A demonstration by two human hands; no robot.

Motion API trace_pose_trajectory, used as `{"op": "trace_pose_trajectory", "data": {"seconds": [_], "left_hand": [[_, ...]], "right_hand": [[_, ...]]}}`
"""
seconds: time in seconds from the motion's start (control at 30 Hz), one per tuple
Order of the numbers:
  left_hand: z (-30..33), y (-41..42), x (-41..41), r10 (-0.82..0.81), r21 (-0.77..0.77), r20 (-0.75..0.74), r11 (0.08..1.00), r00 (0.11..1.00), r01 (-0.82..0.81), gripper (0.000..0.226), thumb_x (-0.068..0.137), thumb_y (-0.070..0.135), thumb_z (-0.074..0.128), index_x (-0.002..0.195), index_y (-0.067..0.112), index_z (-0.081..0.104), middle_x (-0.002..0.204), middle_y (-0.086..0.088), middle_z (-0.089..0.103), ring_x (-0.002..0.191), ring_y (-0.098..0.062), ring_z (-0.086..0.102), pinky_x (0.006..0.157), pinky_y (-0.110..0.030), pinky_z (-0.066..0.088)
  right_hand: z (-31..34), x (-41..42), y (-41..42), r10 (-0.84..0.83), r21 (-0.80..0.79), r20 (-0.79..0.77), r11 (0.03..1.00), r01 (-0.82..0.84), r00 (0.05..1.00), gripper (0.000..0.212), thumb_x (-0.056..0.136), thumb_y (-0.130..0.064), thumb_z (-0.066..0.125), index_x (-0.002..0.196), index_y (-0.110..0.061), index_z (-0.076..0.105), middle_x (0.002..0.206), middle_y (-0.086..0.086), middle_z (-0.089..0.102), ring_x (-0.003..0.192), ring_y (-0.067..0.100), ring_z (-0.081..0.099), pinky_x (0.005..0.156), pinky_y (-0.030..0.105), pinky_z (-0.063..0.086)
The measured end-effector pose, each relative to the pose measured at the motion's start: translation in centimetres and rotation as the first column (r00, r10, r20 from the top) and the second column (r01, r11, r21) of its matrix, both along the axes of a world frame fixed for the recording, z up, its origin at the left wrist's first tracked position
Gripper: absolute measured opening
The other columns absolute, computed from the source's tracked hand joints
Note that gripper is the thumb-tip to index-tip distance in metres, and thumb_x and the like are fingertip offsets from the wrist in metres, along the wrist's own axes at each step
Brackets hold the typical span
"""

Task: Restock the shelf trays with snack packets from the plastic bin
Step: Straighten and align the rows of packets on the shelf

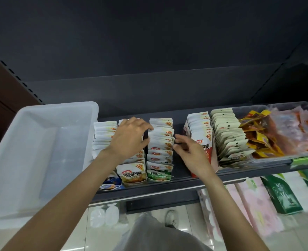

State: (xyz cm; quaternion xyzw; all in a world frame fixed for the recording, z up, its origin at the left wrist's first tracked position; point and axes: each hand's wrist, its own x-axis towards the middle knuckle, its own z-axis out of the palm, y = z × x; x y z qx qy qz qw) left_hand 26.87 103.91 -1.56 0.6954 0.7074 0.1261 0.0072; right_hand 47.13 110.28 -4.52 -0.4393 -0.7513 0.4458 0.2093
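Note:
A translucent white plastic bin (pixel 31 151) stands at the left end of the dark shelf, and its inside looks bare. Beside it, rows of white snack packets stand upright in trays: a blue-fronted row (pixel 104 133), a yellow-fronted row (pixel 133 173) and a green-fronted row (pixel 160 140). My left hand (pixel 129 138) lies over the yellow-fronted row, fingers curved, fingertips touching the left side of the green-fronted row. My right hand (pixel 189 151) hovers just right of that row, fingers loosely bent, holding nothing.
A gap of bare shelf (pixel 179 160) lies right of the green-fronted row. Further right stand a red-fronted packet box (pixel 202 133), a beige packet row (pixel 229 134) and clear trays of orange (pixel 258 131) and pink packets (pixel 294 131). Tissue packs (pixel 258 201) fill the shelf below.

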Motion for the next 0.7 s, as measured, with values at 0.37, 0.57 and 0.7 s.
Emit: {"op": "trace_pose_trajectory", "data": {"seconds": [0.37,0.57,0.7], "left_hand": [[0.3,2.4,-0.9,-0.192,-0.270,-0.023,0.946,0.981,0.179,0.031,0.089,0.030,0.061,0.119,0.025,0.056,0.108,0.008,0.060,0.106,-0.015,0.049,0.092,-0.030,0.034],[0.3,2.6,-0.6,-0.169,-0.220,-0.080,0.964,0.982,0.148,0.023,0.091,0.039,0.057,0.110,0.029,0.065,0.104,0.007,0.067,0.104,-0.016,0.055,0.090,-0.030,0.037],[0.3,1.8,0.2,-0.133,0.027,-0.100,0.990,0.986,0.136,0.014,0.089,0.033,0.061,0.097,0.031,0.072,0.089,0.009,0.071,0.087,-0.015,0.065,0.061,-0.024,0.036]], "right_hand": [[0.5,-1.7,0.2,0.128,0.096,0.203,0.984,-0.150,0.971,0.050,0.089,-0.044,0.059,0.129,-0.017,0.049,0.120,0.001,0.054,0.107,0.012,0.052,0.086,0.020,0.039],[0.8,-0.7,-0.2,0.200,0.060,0.211,0.974,-0.217,0.957,0.066,0.080,-0.056,0.064,0.134,-0.028,0.039,0.131,-0.003,0.051,0.117,0.013,0.051,0.094,0.036,0.047],[1.4,-0.3,-0.4,0.141,0.184,0.194,0.967,-0.177,0.971,0.061,0.081,-0.051,0.065,0.133,-0.030,0.041,0.121,-0.007,0.053,0.096,0.010,0.059,0.083,0.031,0.051]]}}
